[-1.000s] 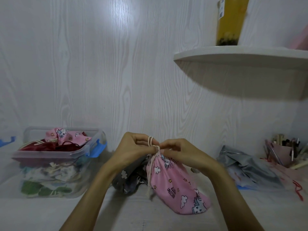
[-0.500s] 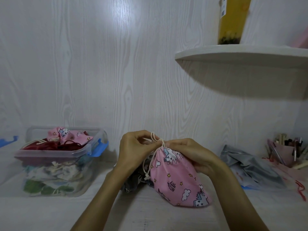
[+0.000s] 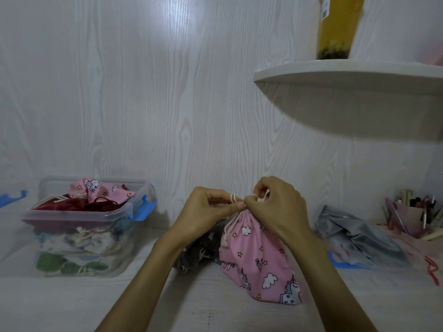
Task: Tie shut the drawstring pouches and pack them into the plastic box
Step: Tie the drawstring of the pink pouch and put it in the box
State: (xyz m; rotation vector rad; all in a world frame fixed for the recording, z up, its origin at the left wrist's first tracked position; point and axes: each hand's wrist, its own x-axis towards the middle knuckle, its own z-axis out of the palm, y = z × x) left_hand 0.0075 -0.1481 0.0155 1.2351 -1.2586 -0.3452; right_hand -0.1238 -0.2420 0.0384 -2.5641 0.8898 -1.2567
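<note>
Cord: cream drawstring cord (image 3: 236, 198) is now drawn up above the gathered neck of the pink unicorn-print fabric pouch (image 3: 260, 257).
Left hand (image 3: 207, 212): fingertips pinch one loop.
Right hand (image 3: 275, 207): has risen, fingers curled round the other end.
Meaning: knot being formed; clear plastic box (image 3: 79, 226) next.

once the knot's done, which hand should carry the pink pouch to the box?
Left, probably. The plastic box sits on the left hand's side, with open table between. The right hand would have to cross over. Both hands now pinch the cord above the pink pouch.

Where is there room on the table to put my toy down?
Bare table lies in front, between the plastic box and the pink pouch. It is crowded on the right, around the grey bag and pen cup.
</note>
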